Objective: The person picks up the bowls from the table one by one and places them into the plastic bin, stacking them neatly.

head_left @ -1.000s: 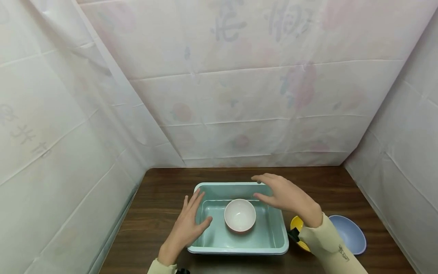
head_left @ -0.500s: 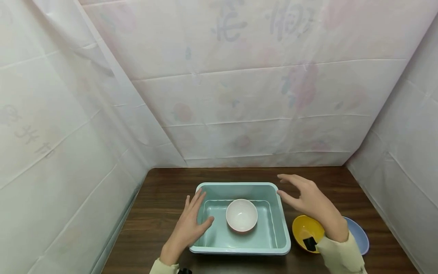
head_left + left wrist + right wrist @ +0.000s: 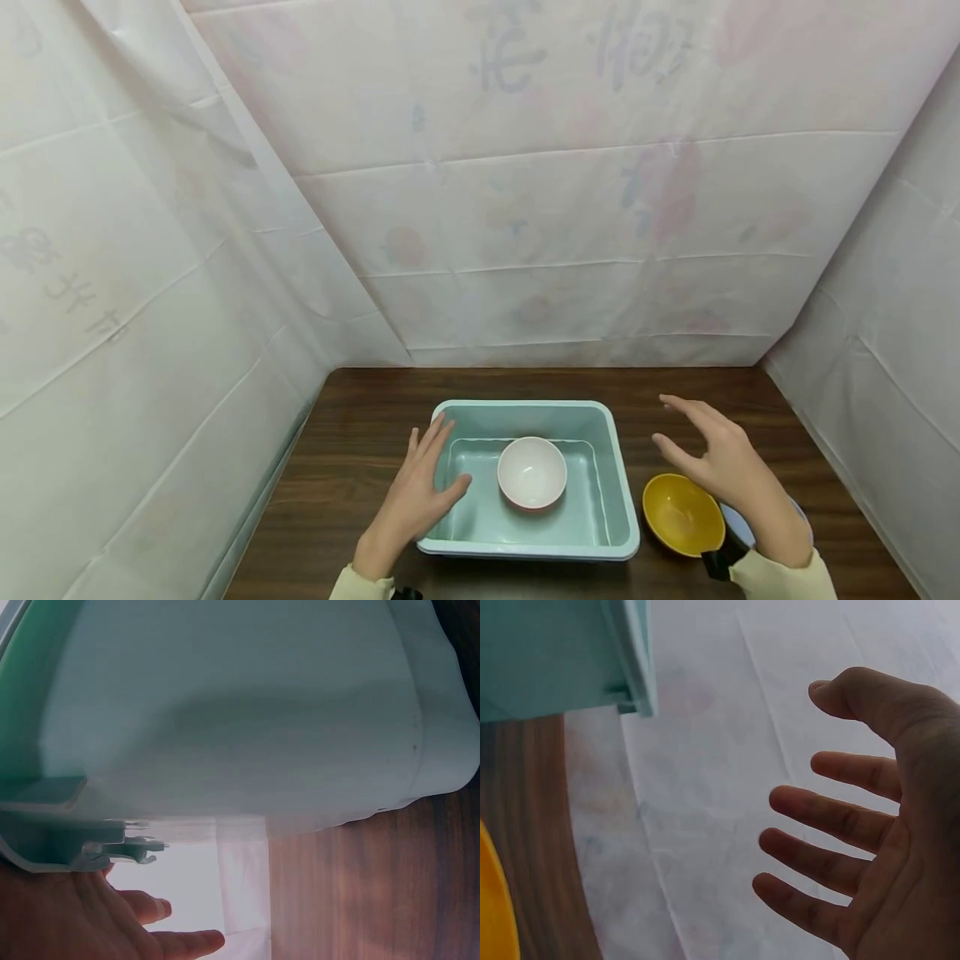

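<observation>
A pale teal plastic basin point(image 3: 573, 523) stands on the table with a small white bowl point(image 3: 532, 471), reddish on its outside, inside it. My left hand point(image 3: 414, 500) is at the basin's left side, fingers spread and thumb over the rim; in the left wrist view its fingers point(image 3: 187, 943) extend past the basin wall. Whether it touches the basin I cannot tell. My right hand point(image 3: 720, 454) hovers with nothing in it, fingers apart, as the right wrist view also shows. Below it are a yellow bowl point(image 3: 681, 517) and a blue bowl point(image 3: 738, 523), the latter partly hidden by the wrist.
The dark wood table point(image 3: 352, 425) is bounded by white sheets behind point(image 3: 525, 250) and on both sides. The yellow and blue bowls sit just right of the basin.
My right hand has moved right, from above the basin to above the yellow and blue bowls, uncovering the yellow one. My left hand has stayed by the basin's left side.
</observation>
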`<state>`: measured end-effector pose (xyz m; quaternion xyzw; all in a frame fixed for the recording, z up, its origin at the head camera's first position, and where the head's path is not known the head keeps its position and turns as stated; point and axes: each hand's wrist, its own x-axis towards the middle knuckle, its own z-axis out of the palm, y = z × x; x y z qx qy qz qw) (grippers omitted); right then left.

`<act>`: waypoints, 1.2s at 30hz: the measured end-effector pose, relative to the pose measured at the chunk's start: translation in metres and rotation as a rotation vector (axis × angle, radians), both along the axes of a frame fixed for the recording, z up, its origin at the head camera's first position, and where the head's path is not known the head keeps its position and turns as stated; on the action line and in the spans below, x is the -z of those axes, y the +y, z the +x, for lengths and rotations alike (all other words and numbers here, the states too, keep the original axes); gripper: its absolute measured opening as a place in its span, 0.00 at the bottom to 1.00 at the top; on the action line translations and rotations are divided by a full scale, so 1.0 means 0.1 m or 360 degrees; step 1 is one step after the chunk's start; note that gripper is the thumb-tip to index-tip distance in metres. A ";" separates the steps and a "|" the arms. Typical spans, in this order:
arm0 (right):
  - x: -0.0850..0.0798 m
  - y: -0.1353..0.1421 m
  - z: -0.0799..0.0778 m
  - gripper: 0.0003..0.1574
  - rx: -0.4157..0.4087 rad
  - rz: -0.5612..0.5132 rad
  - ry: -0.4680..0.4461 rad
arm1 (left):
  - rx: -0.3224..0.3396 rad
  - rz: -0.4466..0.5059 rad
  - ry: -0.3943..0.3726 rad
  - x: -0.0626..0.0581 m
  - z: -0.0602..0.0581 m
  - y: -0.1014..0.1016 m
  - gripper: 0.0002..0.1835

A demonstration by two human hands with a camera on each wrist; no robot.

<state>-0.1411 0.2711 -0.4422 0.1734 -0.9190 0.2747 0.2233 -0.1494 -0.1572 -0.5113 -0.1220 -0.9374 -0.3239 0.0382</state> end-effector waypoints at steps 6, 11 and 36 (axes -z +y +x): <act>0.12 0.12 0.01 0.40 0.0057 -0.0023 -0.0019 | 0.0002 -0.0004 0.0002 -0.01 -0.03 0.00 0.45; 0.27 0.24 0.07 0.44 0.0076 -0.0117 0.0065 | 0.0000 0.0021 -0.0024 -0.03 -0.02 0.01 0.45; 0.64 1.01 0.40 0.81 0.0258 0.0085 -0.0549 | 0.0007 0.0022 0.0018 -0.02 0.01 0.01 0.45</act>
